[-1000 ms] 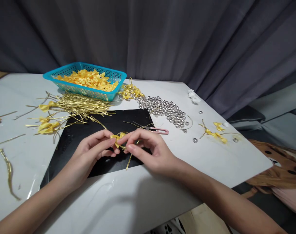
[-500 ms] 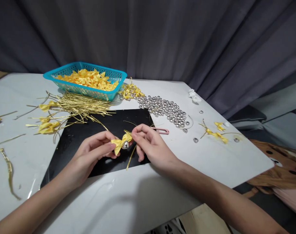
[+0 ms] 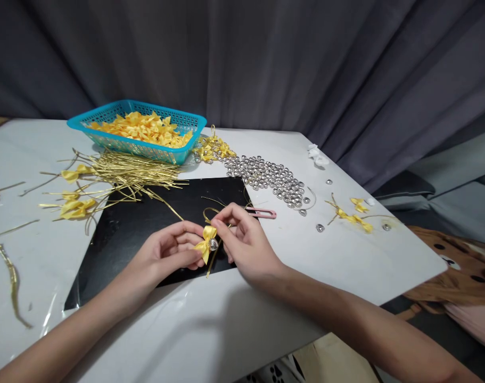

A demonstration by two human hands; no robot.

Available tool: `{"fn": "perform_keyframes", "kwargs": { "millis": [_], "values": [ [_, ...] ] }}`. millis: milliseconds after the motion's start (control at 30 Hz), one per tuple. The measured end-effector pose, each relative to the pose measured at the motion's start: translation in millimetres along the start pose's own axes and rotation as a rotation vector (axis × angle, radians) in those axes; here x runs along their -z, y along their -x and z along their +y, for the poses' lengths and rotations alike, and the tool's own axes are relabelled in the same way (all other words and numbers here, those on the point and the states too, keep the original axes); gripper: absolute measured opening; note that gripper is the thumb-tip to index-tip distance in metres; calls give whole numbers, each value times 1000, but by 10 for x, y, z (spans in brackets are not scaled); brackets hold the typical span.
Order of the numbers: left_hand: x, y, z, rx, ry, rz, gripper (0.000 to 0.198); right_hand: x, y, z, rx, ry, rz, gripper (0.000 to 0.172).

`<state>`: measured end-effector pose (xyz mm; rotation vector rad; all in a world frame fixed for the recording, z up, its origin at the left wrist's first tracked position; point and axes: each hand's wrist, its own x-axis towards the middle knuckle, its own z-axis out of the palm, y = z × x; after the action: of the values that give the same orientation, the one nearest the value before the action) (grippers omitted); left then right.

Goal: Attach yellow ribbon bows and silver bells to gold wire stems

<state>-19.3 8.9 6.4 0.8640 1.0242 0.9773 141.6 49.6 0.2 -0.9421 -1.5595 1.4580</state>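
Over the black mat my left hand pinches a small yellow ribbon bow with a silver bell at its middle. My right hand is closed, its fingertips pinching a gold wire tie that loops up from the bow; the tie's loose end hangs down below the bow. Both hands sit close together, almost touching.
A blue basket of yellow bows stands at the back left, a heap of gold wire ties in front of it. Silver bells are piled at the right, with a pink clip and finished bows nearby. The table edge runs close on the right.
The bow has been turned so the silver bell now faces me. My hands have drawn closer and slightly lower, and the right fingers have moved up onto the wire loop.
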Motion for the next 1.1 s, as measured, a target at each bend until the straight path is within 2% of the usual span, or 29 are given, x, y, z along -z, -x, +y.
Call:
{"fn": "perform_keyframes", "kwargs": {
  "millis": [300,400,500,700,867,1000,1100],
  "values": [
    [-24,12,-27,93,13,31,22,-25,-1,57,93,144,23,12],
    [-43,-4,-26,98,-24,115,18,-35,12,60,147,203,29,12],
    [-53,-12,-17,71,-41,195,18,-49,26,76,161,165,52,13],
    [-69,3,24,62,-4,259,23,-70,40,74,-26,-49,12,13],
    [-59,-3,48,71,46,216,26,-11,-43,-62,-203,-110,-21,10],
    [-44,5,49,83,87,210,28,86,-126,-166,-244,-70,-46,6],
    [-37,9,49,79,106,204,27,131,-148,-207,-241,-85,-57,9]
  ]
}}
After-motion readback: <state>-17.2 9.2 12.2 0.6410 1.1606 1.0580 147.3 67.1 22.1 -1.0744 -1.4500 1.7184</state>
